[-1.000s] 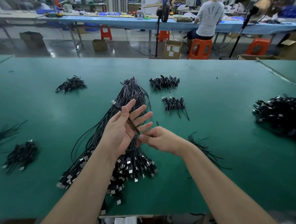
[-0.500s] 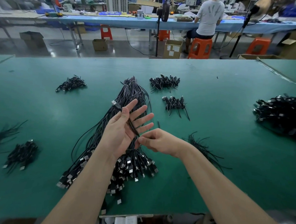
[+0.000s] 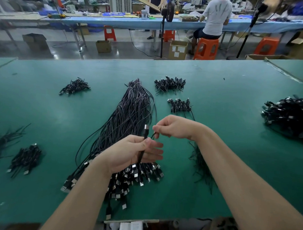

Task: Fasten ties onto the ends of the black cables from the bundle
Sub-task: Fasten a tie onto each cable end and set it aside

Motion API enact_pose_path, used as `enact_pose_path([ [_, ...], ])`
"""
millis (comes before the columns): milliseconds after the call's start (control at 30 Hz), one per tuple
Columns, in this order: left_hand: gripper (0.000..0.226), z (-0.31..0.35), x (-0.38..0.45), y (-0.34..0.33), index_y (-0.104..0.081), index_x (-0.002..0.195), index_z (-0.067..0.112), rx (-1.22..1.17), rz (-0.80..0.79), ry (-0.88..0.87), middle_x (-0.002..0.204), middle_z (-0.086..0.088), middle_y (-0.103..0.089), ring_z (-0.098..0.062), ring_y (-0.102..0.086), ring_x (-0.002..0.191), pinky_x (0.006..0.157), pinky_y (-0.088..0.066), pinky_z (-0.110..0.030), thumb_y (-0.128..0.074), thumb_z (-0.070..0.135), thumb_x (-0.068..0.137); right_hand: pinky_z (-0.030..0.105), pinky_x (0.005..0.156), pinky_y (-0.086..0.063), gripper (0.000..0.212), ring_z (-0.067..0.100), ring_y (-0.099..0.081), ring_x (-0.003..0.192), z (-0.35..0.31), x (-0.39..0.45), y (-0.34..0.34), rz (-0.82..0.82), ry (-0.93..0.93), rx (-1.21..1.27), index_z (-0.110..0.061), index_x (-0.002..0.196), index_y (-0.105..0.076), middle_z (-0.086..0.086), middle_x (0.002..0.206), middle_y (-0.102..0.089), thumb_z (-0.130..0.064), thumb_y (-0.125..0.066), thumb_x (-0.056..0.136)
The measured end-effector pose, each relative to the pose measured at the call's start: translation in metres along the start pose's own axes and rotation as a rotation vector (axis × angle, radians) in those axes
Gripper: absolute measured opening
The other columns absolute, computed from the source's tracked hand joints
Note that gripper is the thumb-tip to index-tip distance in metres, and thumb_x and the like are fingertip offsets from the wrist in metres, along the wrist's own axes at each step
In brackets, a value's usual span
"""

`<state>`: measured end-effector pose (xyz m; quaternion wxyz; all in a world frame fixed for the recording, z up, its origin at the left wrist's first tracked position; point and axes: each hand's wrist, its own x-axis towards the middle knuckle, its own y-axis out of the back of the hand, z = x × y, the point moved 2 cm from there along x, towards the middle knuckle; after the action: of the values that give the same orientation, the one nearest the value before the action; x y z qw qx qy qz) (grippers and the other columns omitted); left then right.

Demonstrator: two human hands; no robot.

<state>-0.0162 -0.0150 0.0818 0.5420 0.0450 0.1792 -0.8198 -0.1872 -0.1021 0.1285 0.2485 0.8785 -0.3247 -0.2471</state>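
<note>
Nearest on the green worktop (image 3: 41,188): fanned plug ends of the big bundle (image 3: 130,117), metal tips loose toward the near edge, a few strays already at the lip. Risk here: one tug on the held lead and those near plugs get dragged off the edge.

Just above that fan, left hand (image 3: 128,153) closed around one black cable (image 3: 145,133), thumb and forefinger pinching it below the silver plug, plug pointing up; remaining fingers (image 3: 156,150) half extended under it, not gripping. Lead running down through the palm back into the bundle, so likely snagged among its neighbours if pulled hard.

Close to the right of the plug, right hand (image 3: 174,126) curled, fingertips pressed together on a thin black tie (image 3: 153,136) reaching toward the cable. Tie tiny and partly hidden; impossible to tell whether already looped. Judged step: wrapping or cinching at the cable end. Likely failures: tie slipping from so fine a pinch, sliding away from the end, or catching a second strand from the bundle behind.

To the right of the arms, loose ties (image 3: 202,166) scattered dark on the worktop, easy to brush away with the right forearm.

Farther out, small heaps (image 3: 169,84) of cables beyond the bundle's far end, another heap (image 3: 74,86) far left, a large pile (image 3: 288,114) at the right. Danger of untied leads mixed into them.
</note>
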Motion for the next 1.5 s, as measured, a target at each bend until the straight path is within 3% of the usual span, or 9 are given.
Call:
enact_pose_path([
  [233, 0.038, -0.010, 0.024, -0.005, -0.067, 0.116, 0.003, -0.233, 0.400, -0.037, 0.121, -0.017, -0.070, -0.028, -0.067, 0.107, 0.103, -0.048, -0.044, -0.041, 0.030, 0.108, 0.014, 0.038, -0.027, 0.043, 0.003, -0.032, 0.036, -0.030, 0.006, -0.003, 0.151, 0.022, -0.107, -0.007, 0.084, -0.072, -0.006, 0.056, -0.045, -0.034, -0.047, 0.106],
  [400, 0.037, -0.009, 0.029, -0.006, -0.066, 0.116, 0.009, -0.416, 0.387, -0.096, 0.111, -0.015, -0.070, -0.026, -0.068, 0.098, 0.101, -0.046, -0.040, -0.041, 0.035, 0.106, 0.010, 0.040, -0.030, 0.037, -0.004, -0.042, 0.038, -0.040, 0.003, -0.009, 0.191, 0.059, -0.121, -0.012, 0.081, -0.068, -0.015, 0.044, -0.050, -0.025, -0.045, 0.106],
  [467, 0.038, -0.007, 0.031, -0.006, -0.065, 0.112, 0.006, -0.503, 0.392, -0.118, 0.106, -0.015, -0.069, -0.024, -0.069, 0.092, 0.103, -0.044, -0.043, -0.042, 0.036, 0.105, 0.010, 0.041, -0.031, 0.036, -0.004, -0.042, 0.040, -0.039, 0.001, -0.011, 0.184, 0.064, -0.122, -0.015, 0.079, -0.066, -0.012, 0.052, -0.053, -0.025, -0.045, 0.106],
  [633, 0.046, 0.003, 0.036, -0.004, -0.064, 0.128, 0.007, -0.536, 0.422, -0.185, 0.123, -0.013, -0.071, -0.027, -0.067, 0.112, 0.105, -0.049, -0.044, -0.036, 0.037, 0.108, 0.015, 0.062, -0.046, 0.036, 0.001, -0.058, 0.060, -0.034, -0.001, -0.023, 0.172, 0.084, -0.018, -0.015, 0.075, -0.063, -0.009, 0.069, -0.065, -0.023, -0.048, 0.106],
  [700, 0.044, 0.007, 0.036, -0.002, -0.064, 0.127, 0.009, -0.524, 0.445, -0.240, 0.121, -0.008, -0.073, -0.021, -0.070, 0.109, 0.093, -0.056, -0.039, -0.037, 0.037, 0.107, 0.025, 0.060, -0.042, 0.038, 0.013, -0.048, 0.057, -0.030, -0.001, -0.028, 0.174, 0.094, 0.040, -0.002, 0.077, -0.059, -0.002, 0.064, -0.054, -0.024, -0.048, 0.106],
  [800, 0.050, 0.013, 0.033, -0.001, -0.060, 0.130, 0.005, -0.560, 0.459, -0.342, 0.127, -0.009, -0.070, -0.027, -0.069, 0.114, 0.095, -0.056, -0.043, -0.047, 0.040, 0.097, 0.030, 0.056, -0.034, 0.041, 0.019, -0.036, 0.058, -0.023, -0.003, -0.033, 0.145, 0.114, 0.129, 0.011, 0.083, -0.054, 0.000, 0.059, -0.045, -0.022, -0.048, 0.107],
  [967, 0.043, 0.021, 0.029, -0.002, -0.058, 0.125, -0.002, -0.657, 0.436, -0.460, 0.125, -0.020, -0.069, -0.034, -0.067, 0.117, 0.083, -0.060, -0.040, -0.037, 0.031, 0.107, 0.016, 0.051, -0.036, 0.032, 0.004, -0.042, 0.048, -0.015, -0.008, -0.032, 0.067, 0.131, 0.196, -0.008, 0.084, -0.068, -0.004, 0.061, -0.056, -0.021, -0.049, 0.106],
  [1167, 0.045, 0.038, 0.025, 0.005, -0.060, 0.115, -0.003, -0.705, 0.424, -0.513, 0.118, -0.022, -0.070, -0.037, -0.066, 0.117, 0.087, -0.059, -0.049, -0.029, 0.028, 0.110, 0.023, 0.056, -0.034, 0.031, 0.008, -0.040, 0.052, 0.001, -0.011, -0.041, -0.011, 0.072, 0.255, -0.013, 0.088, -0.068, -0.006, 0.062, -0.052, -0.025, -0.047, 0.107],
  [1500, 0.042, 0.044, 0.017, 0.011, -0.057, 0.125, -0.005, -0.601, 0.438, -0.524, 0.110, -0.015, -0.075, -0.021, -0.075, 0.095, 0.068, -0.060, -0.027, -0.037, 0.028, 0.109, 0.024, 0.055, -0.028, 0.030, 0.011, -0.034, 0.053, 0.020, -0.008, -0.042, -0.121, 0.042, 0.431, -0.013, 0.088, -0.070, -0.002, 0.063, -0.051, -0.026, -0.049, 0.106],
])
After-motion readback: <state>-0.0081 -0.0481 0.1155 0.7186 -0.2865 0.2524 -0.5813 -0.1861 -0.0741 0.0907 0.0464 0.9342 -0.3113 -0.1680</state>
